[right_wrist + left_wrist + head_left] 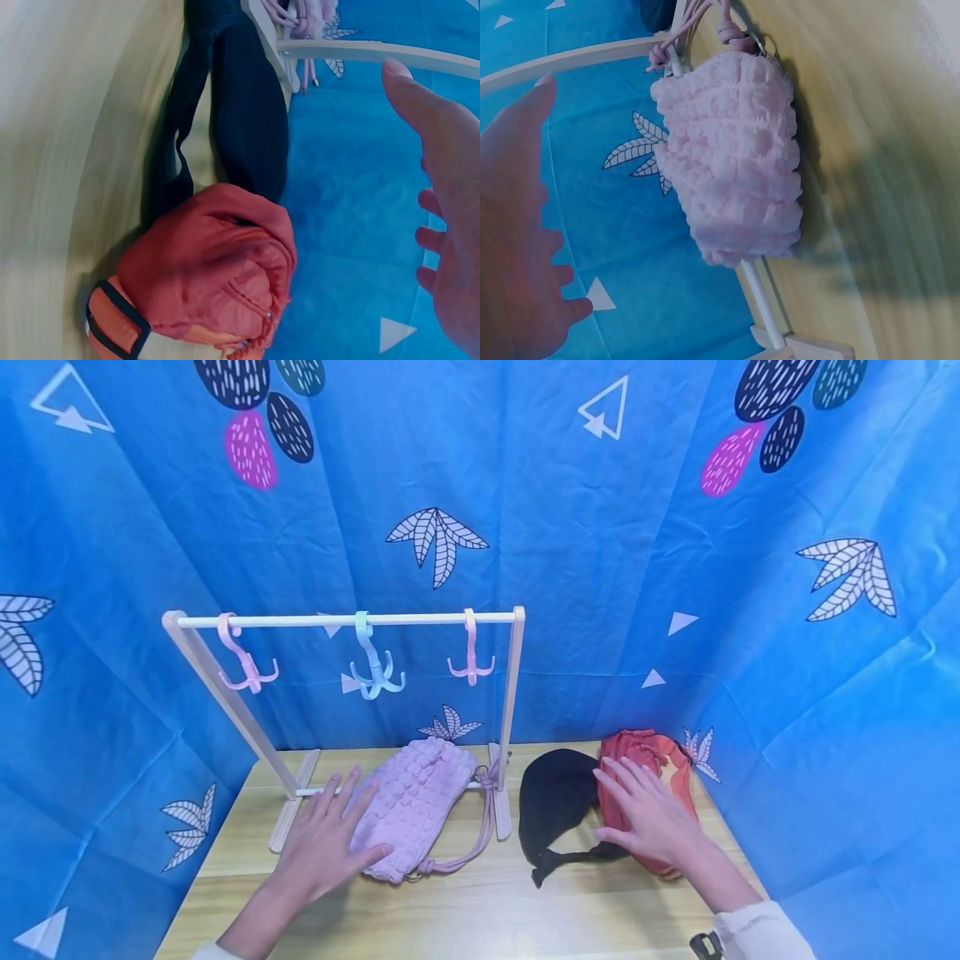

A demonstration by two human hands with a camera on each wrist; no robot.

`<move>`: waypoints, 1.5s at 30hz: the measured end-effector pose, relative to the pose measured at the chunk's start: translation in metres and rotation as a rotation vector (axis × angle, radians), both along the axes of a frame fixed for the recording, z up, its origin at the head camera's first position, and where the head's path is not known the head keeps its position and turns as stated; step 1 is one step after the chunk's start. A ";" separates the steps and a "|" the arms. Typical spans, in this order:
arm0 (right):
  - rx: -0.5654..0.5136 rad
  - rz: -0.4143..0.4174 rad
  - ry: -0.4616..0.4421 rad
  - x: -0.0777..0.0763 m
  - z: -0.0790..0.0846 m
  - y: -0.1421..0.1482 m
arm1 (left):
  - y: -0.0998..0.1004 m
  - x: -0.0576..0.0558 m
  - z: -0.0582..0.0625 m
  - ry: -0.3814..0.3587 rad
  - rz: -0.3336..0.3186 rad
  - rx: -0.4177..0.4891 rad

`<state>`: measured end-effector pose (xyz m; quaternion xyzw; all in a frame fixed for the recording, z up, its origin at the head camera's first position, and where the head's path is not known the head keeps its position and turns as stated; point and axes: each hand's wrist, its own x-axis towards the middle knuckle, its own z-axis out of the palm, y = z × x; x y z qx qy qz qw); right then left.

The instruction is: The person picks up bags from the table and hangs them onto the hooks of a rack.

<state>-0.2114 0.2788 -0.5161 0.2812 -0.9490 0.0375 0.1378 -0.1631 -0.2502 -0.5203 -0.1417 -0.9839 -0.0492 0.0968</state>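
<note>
Blue leaf-and-triangle patterned cloth (pixel 570 527) drapes behind and beside a pale wooden table (pixel 480 910), evenly lit.

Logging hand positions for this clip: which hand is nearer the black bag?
Right. The right hand hovers open over the red bag, right beside the black bag. The left hand is farther off, at the pink bag.

Wooden table (pixel 480 910): rack (pixel 345 620), seemingly three bags.

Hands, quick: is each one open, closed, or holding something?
Left hand: open, fingers spread beside the pink bag, holding nothing.
Right hand: open, fingers spread over the red bag, holding nothing.
</note>
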 end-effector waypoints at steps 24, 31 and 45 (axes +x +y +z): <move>0.009 0.073 -0.016 -0.014 -0.035 -0.036 | 0.020 -0.002 -0.034 0.108 -0.040 0.054; -0.009 0.141 0.066 -0.021 -0.049 -0.045 | 0.033 -0.003 -0.038 0.072 -0.022 0.065; 0.011 0.189 0.101 -0.028 -0.064 -0.068 | 0.052 -0.004 -0.053 0.076 -0.042 0.105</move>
